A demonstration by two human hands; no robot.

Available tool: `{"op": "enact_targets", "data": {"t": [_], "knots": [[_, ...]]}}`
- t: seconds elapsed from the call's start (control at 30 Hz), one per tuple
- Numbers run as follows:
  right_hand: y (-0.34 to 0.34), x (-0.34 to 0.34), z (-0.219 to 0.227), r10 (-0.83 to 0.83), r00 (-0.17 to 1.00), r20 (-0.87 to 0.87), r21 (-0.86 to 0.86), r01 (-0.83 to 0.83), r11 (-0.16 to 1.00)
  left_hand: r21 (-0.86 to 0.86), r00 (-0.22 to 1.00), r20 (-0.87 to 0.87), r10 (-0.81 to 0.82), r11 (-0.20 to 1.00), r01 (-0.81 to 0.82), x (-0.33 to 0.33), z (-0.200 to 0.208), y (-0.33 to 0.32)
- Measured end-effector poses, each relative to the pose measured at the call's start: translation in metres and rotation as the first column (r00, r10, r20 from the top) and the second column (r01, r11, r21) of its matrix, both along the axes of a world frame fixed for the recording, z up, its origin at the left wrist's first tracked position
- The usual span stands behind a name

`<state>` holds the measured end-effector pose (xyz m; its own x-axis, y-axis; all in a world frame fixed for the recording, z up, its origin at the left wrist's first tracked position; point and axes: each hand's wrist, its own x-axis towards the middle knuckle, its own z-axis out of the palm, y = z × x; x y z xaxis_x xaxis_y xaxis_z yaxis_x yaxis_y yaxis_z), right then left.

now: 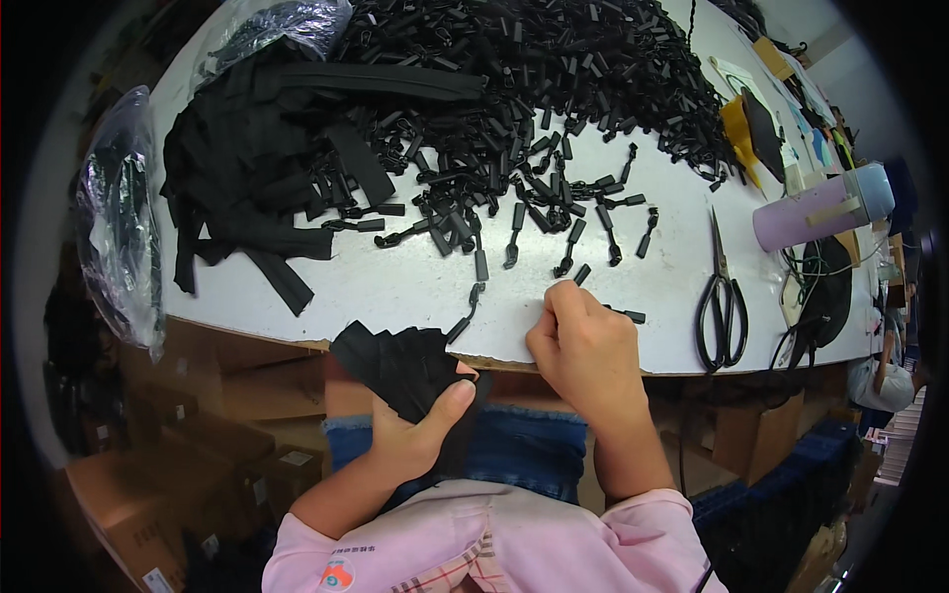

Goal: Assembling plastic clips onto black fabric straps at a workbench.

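Note:
My left hand is closed around a fanned bundle of black fabric strips, which look like zipper tape, just off the table's front edge. My right hand is curled with its fingers bent in at the table edge. Whatever its fingertips grip is hidden. One black zipper pull shows just beyond the knuckles, and another zipper pull sticks out to the right of the hand. Several loose zipper pulls with sliders lie ahead of both hands. Between the hands, near the edge, lies another pull.
A large heap of black zipper pulls covers the far side of the white table. More black strips are piled at left, beside plastic bags. Black-handled scissors and a lilac bottle lie right. Cardboard boxes stand below left.

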<state>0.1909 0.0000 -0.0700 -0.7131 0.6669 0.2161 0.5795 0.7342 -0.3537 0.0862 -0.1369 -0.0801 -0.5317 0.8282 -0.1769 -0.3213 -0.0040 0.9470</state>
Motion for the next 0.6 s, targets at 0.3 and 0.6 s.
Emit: {"op": "enact_targets", "data": {"t": [0.3,0.6], "knots": [[-0.028,0.003,0.005,0.034,0.8,-0.599,-0.544,-0.437,0.716,0.074,0.985,-0.164,-0.053,0.995,0.066,0.003,-0.004,0.002],[-0.026,0.004,0.002,0.192,0.749,-0.634,-0.401,-0.531,0.747,0.102,0.979,-0.201,-0.03,0.994,0.051,0.003,-0.007,-0.001]]}}
